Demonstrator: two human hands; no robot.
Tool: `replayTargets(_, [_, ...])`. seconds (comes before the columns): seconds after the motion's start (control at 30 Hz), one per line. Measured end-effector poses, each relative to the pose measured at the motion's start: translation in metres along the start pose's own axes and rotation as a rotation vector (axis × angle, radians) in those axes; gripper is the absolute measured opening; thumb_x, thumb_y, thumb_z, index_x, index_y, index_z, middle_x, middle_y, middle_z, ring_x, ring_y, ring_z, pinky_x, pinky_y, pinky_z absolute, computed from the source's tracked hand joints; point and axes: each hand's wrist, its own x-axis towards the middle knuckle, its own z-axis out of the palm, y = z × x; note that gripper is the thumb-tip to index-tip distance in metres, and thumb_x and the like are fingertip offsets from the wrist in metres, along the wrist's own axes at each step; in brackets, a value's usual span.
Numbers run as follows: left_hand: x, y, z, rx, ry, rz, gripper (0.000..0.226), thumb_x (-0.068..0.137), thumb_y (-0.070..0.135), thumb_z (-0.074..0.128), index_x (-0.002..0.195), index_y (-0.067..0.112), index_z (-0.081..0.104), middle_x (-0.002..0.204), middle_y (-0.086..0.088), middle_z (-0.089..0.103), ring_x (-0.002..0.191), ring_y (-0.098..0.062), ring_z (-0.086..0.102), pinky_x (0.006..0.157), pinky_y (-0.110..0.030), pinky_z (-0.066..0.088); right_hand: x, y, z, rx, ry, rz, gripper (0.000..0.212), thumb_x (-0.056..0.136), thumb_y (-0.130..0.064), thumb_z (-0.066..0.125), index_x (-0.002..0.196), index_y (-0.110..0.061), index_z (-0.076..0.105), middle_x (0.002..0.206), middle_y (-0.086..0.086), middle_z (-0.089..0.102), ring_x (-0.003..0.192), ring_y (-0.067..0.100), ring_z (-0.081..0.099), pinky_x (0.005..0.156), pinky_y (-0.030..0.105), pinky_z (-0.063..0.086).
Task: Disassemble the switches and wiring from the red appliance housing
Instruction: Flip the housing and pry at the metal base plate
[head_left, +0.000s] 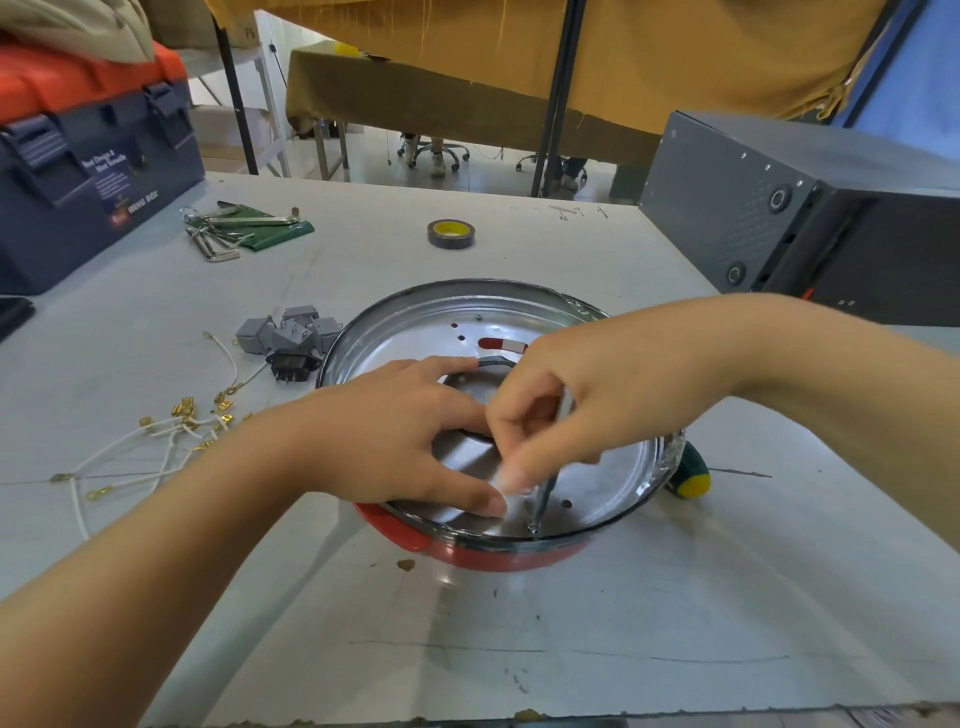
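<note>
Right hand (545, 410) pinching screwdriver shaft (543, 493) over screw (533, 529) in red housing (498, 556); left hand (405, 441) resting flat on metal plate (613, 467), fingers relaxed.

right hand (545, 410) grips screwdriver (543, 493) | left hand (410, 436) rests in red housing (488, 556)

The round red appliance housing (483, 558) has a glossy outer wall and a mirror-bright, smooth metal inner plate (415, 332). The pale grey bench (623, 597) is matt, scratched and stained. Near its left edge lie white cloth-like sheathed wires with shiny brass terminals (171, 431), matt grey plastic switches (291, 332) and bright metal hex keys (234, 228).
</note>
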Motion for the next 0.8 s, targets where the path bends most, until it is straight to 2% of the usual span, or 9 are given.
replayTargets(0.07, [0.0006, 0.0001, 0.0003, 0.005, -0.007, 0.006, 0.020, 0.077, 0.067, 0.058, 0.090, 0.070, 0.043, 0.143, 0.021, 0.038, 0.141, -0.002, 0.013, 0.112, -0.037, 0.025, 0.0005, 0.0008, 0.0018, 0.010, 0.051, 0.014, 0.033, 0.090, -0.046, 0.056, 0.073, -0.020, 0.065, 0.046, -0.004, 0.051, 0.045, 0.006, 0.043, 0.053, 0.016, 0.039])
replayTargets(0.17, [0.0006, -0.0013, 0.0012, 0.008, 0.002, -0.001, 0.019, 0.076, 0.067, 0.057, 0.089, 0.068, 0.044, 0.143, 0.021, 0.037, 0.139, -0.002, 0.016, 0.112, -0.037, 0.025, -0.0003, 0.0023, 0.0030, 0.028, 0.049, 0.009, 0.020, 0.094, -0.034, 0.057, 0.079, -0.021, 0.064, 0.039, -0.004, 0.050, 0.040, 0.007, 0.038, 0.053, 0.018, 0.038])
replayTargets(0.27, [0.0006, -0.0031, 0.0024, 0.005, 0.025, 0.013, 0.025, 0.077, 0.067, 0.058, 0.099, 0.065, 0.047, 0.136, 0.023, 0.039, 0.132, -0.001, 0.021, 0.110, -0.033, 0.026, -0.0020, 0.0027, 0.0023, 0.065, 0.037, -0.018, 0.003, 0.091, -0.022, 0.063, 0.088, -0.021, 0.062, 0.046, -0.001, 0.056, 0.053, 0.018, 0.052, 0.061, 0.032, 0.045])
replayTargets(0.3, [0.0006, -0.0033, 0.0023, 0.004, 0.025, 0.016, 0.025, 0.077, 0.068, 0.058, 0.098, 0.067, 0.045, 0.134, 0.024, 0.039, 0.132, -0.002, 0.022, 0.110, -0.032, 0.027, -0.0027, 0.0022, 0.0019, 0.066, 0.028, -0.027, 0.004, 0.090, -0.020, 0.065, 0.089, -0.021, 0.061, 0.052, 0.002, 0.059, 0.057, 0.019, 0.055, 0.062, 0.032, 0.046])
replayTargets(0.4, [0.0011, -0.0035, 0.0020, 0.003, 0.008, 0.015, 0.026, 0.075, 0.070, 0.058, 0.094, 0.072, 0.040, 0.142, 0.022, 0.036, 0.137, -0.003, 0.018, 0.112, -0.036, 0.026, -0.0061, -0.0009, -0.0004, 0.038, -0.003, -0.034, 0.012, 0.085, -0.015, 0.070, 0.083, -0.022, 0.061, 0.058, -0.006, 0.058, 0.051, 0.001, 0.049, 0.053, 0.014, 0.039])
replayTargets(0.47, [0.0014, -0.0032, 0.0018, 0.007, 0.000, 0.018, 0.029, 0.072, 0.074, 0.053, 0.096, 0.074, 0.039, 0.146, 0.020, 0.034, 0.140, -0.003, 0.014, 0.112, -0.038, 0.025, -0.0074, -0.0021, -0.0029, -0.009, -0.023, -0.023, 0.018, 0.083, -0.013, 0.072, 0.077, -0.025, 0.061, 0.057, -0.012, 0.053, 0.052, -0.001, 0.047, 0.053, 0.010, 0.038])
replayTargets(0.6, [0.0013, -0.0021, 0.0016, 0.010, 0.001, -0.001, 0.027, 0.068, 0.075, 0.049, 0.093, 0.072, 0.042, 0.146, 0.017, 0.034, 0.141, -0.004, 0.014, 0.111, -0.038, 0.027, -0.0051, -0.0057, -0.0014, -0.017, -0.030, -0.003, 0.013, 0.086, -0.030, 0.068, 0.076, -0.024, 0.062, 0.060, -0.009, 0.054, 0.054, 0.000, 0.046, 0.054, 0.012, 0.038])
replayTargets(0.67, [0.0012, -0.0015, 0.0013, 0.012, 0.000, 0.010, 0.021, 0.070, 0.074, 0.052, 0.088, 0.069, 0.043, 0.142, 0.018, 0.039, 0.140, -0.004, 0.016, 0.111, -0.037, 0.027, -0.0028, -0.0065, 0.0008, 0.001, -0.013, 0.011, 0.026, 0.090, -0.042, 0.058, 0.076, -0.021, 0.064, 0.054, -0.005, 0.054, 0.049, 0.002, 0.044, 0.054, 0.012, 0.038])
replayTargets(0.8, [-0.0002, -0.0009, 0.0012, 0.004, 0.010, 0.004, 0.018, 0.076, 0.068, 0.057, 0.084, 0.069, 0.041, 0.140, 0.021, 0.039, 0.134, -0.002, 0.019, 0.111, -0.032, 0.025, -0.0007, -0.0055, -0.0001, -0.004, -0.013, 0.030, 0.027, 0.096, -0.036, 0.052, 0.081, -0.017, 0.064, 0.042, -0.004, 0.051, 0.041, 0.006, 0.038, 0.050, 0.014, 0.037])
